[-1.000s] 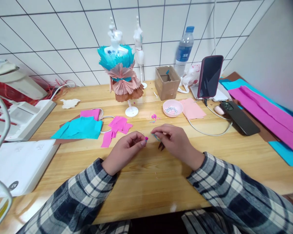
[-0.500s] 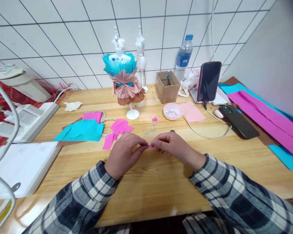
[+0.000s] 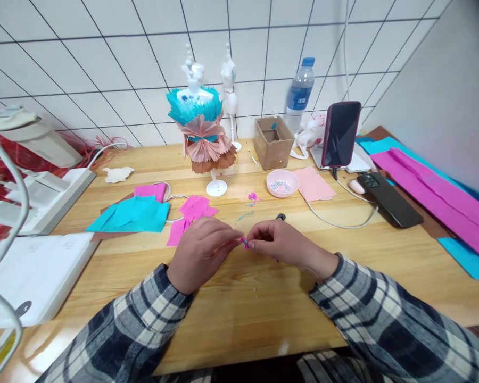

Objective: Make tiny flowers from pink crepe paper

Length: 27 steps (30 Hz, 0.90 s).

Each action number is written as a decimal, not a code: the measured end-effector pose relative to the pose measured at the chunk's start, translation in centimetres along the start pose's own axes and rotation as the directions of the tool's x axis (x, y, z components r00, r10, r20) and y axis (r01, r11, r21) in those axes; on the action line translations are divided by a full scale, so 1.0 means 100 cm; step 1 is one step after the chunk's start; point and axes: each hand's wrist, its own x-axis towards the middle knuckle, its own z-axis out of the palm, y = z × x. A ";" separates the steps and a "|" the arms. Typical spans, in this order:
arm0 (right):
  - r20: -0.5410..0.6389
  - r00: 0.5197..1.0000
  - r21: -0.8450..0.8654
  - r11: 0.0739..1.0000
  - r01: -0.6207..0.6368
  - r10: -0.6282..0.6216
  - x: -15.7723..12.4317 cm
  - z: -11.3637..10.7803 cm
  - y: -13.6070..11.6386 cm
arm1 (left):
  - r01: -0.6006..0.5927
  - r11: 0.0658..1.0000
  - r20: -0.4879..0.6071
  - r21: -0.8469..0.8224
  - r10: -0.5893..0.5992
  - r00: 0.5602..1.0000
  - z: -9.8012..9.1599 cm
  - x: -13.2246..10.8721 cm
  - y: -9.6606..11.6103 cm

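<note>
Tiny magenta-and-blue paper piece (image 3: 245,243) between the left hand (image 3: 201,250) and right hand (image 3: 283,240), front-left of the pink bowl (image 3: 273,190).
The piece is partly covered; the right hand pinches it, but whether the left grips or merely touches it, I cannot tell. A dark object (image 3: 280,217) in front of the bowl is mostly hidden. A second ago the hands were apart; now a blue strip (image 3: 245,215) lies left of the bowl.
</note>
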 end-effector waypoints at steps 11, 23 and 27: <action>-0.198 0.891 -0.505 0.822 0.265 -0.408 0.000 0.011 0.007 | 0.513 0.782 0.265 -0.355 -0.442 0.857 0.018 0.003 0.007; -0.048 0.885 -0.695 0.652 0.303 -0.462 -0.004 0.004 0.002 | 0.512 0.820 0.318 -0.255 -0.429 0.845 0.014 0.002 0.006; -0.054 0.887 -0.695 0.655 0.297 -0.459 -0.003 0.006 0.004 | 0.508 0.809 0.302 -0.294 -0.426 0.853 0.015 0.004 0.005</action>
